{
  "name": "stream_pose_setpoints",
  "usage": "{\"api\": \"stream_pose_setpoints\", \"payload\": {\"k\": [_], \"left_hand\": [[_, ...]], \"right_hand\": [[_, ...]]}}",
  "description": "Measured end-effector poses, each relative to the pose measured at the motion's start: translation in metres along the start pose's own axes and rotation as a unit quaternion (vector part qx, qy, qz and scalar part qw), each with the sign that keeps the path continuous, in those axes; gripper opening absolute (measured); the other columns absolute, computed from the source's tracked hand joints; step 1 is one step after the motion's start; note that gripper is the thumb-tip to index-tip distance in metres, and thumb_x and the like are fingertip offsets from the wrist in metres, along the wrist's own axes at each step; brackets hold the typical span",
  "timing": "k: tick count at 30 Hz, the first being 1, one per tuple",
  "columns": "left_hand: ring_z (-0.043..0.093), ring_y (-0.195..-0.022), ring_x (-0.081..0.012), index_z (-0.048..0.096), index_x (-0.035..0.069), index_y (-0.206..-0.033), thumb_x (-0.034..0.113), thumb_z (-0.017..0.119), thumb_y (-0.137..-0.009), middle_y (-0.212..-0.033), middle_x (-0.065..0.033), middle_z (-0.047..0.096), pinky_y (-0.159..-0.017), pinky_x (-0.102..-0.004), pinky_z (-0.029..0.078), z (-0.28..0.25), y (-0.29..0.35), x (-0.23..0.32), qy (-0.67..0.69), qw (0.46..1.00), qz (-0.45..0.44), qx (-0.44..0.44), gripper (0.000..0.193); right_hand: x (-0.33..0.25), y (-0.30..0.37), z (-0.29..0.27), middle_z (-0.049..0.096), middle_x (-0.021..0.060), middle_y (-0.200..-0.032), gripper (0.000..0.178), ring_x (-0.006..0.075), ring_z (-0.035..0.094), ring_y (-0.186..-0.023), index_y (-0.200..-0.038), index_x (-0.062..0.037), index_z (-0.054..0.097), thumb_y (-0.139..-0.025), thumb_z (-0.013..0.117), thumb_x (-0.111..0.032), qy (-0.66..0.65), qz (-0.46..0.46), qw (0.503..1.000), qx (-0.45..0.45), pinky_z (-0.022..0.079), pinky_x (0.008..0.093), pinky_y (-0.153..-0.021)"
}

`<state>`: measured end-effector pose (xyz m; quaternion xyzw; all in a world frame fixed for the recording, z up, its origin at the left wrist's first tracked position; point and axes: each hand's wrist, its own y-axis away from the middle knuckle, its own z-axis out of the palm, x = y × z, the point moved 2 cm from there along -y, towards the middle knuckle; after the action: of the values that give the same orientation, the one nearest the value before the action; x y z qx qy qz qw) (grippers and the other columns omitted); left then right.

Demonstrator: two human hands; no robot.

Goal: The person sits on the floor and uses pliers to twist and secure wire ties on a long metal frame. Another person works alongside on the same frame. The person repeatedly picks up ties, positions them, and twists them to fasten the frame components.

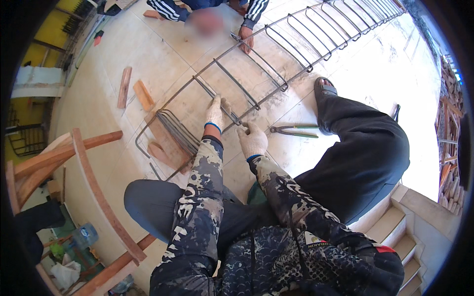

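Because the metal cage is built of slim bars, it is judged to be rigid along each rod but apt to twist over its length, and heavier as a whole than any single bar suggests. Little slipping is expected under gloves, and nothing about it looks fragile. It is best gripped where a cross stirrup meets a long rod, as the loose spans between are likelier to flex. The cage is laid across the tiled floor, stretching from near left to far right.

By the gloved left hand, the stirrup is gripped partway along, its bar passing beneath the curled fingers. The right hand is placed just to the right and nearer, its fingertips brought to the stirrup's near end, by the near long rod; whether they are closed on it cannot be told. Pliers are left on the floor farther right.
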<state>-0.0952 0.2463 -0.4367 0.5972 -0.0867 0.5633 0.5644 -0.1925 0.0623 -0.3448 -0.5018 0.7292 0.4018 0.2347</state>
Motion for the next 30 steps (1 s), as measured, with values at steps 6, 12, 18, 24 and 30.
{"api": "stream_pose_setpoints", "payload": {"k": [6,12,18,24,30], "left_hand": [[0.057,-0.064,-0.0085,0.07,0.019,-0.122,0.042,0.056,-0.117,-0.086,0.0058,0.061,-0.059,-0.0298,0.056,0.013,0.016,0.007,0.162,0.983,-0.079,-0.03,0.027],[0.05,-0.056,-0.0055,0.069,0.023,-0.12,0.045,0.052,-0.118,-0.076,0.0096,0.054,-0.049,-0.0251,0.047,0.008,0.024,0.011,0.281,0.953,-0.11,0.016,0.028],[0.047,-0.055,-0.004,0.067,0.023,-0.12,0.045,0.051,-0.118,-0.075,0.009,0.052,-0.048,-0.0239,0.044,0.006,0.029,0.016,0.244,0.964,-0.1,0.021,0.028],[0.047,-0.057,-0.0048,0.065,0.021,-0.123,0.044,0.053,-0.118,-0.077,0.0077,0.053,-0.049,-0.0242,0.046,-0.001,0.029,0.015,0.263,0.96,-0.094,0.019,0.027],[0.046,-0.057,-0.0063,0.062,0.02,-0.126,0.044,0.052,-0.118,-0.079,0.0069,0.052,-0.049,-0.0242,0.044,-0.005,0.031,0.012,0.269,0.959,-0.086,0.022,0.026]], "right_hand": [[0.005,-0.013,0.017,0.082,0.0105,-0.103,0.031,0.034,0.078,-0.099,-0.115,-0.0143,0.081,-0.092,0.079,-0.035,-0.008,-0.053,0.999,0.005,0.06,0.0461,-0.087],[-0.008,-0.004,0.021,0.082,0.013,-0.106,0.025,0.0358,0.077,-0.103,-0.111,-0.0156,0.082,-0.093,0.077,-0.033,0.045,-0.044,0.997,-0.037,0.06,0.049,-0.088],[-0.008,-0.001,0.026,0.081,0.0135,-0.105,0.022,0.0375,0.077,-0.102,-0.11,-0.018,0.082,-0.093,0.075,-0.032,0.061,-0.082,0.994,-0.047,0.059,0.0502,-0.088],[-0.009,0.003,0.033,0.081,0.0129,-0.104,0.022,0.037,0.077,-0.101,-0.109,-0.0175,0.082,-0.094,0.075,-0.033,0.046,-0.08,0.995,-0.031,0.059,0.0498,-0.087],[-0.009,0.004,0.033,0.081,0.0126,-0.102,0.022,0.0363,0.077,-0.099,-0.109,-0.0171,0.082,-0.094,0.076,-0.032,0.049,-0.085,0.995,-0.019,0.06,0.0488,-0.086]]}}
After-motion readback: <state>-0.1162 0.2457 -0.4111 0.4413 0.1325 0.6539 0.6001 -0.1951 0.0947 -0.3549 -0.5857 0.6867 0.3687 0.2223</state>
